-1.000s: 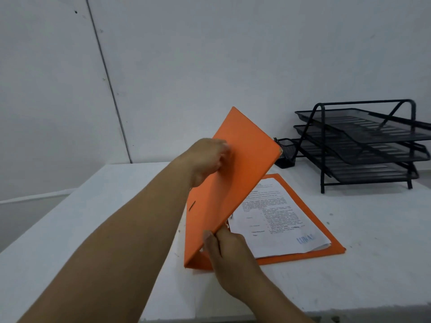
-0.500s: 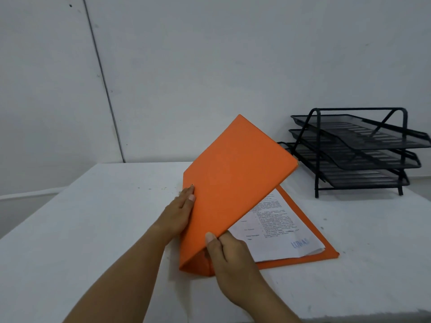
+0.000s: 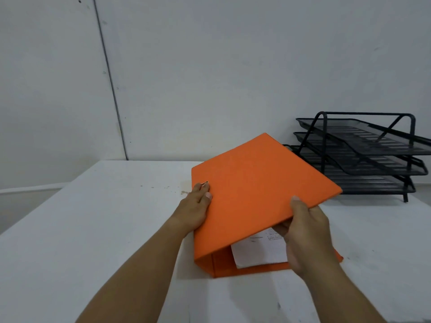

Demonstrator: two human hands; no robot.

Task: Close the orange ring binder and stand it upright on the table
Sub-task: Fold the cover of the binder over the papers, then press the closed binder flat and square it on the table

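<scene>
While your left hand (image 3: 196, 206) lies flat on spine side, right hand (image 3: 305, 231) grips half-lowered cover of orange binder (image 3: 254, 194); paper (image 3: 256, 252) visible inside.

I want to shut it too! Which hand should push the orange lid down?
Probably the right hand: it grips the free edge of the orange ring binder cover, above the paper. The left hand rests near the spine.

Print on paper (image 3: 256, 251) illegible
</scene>
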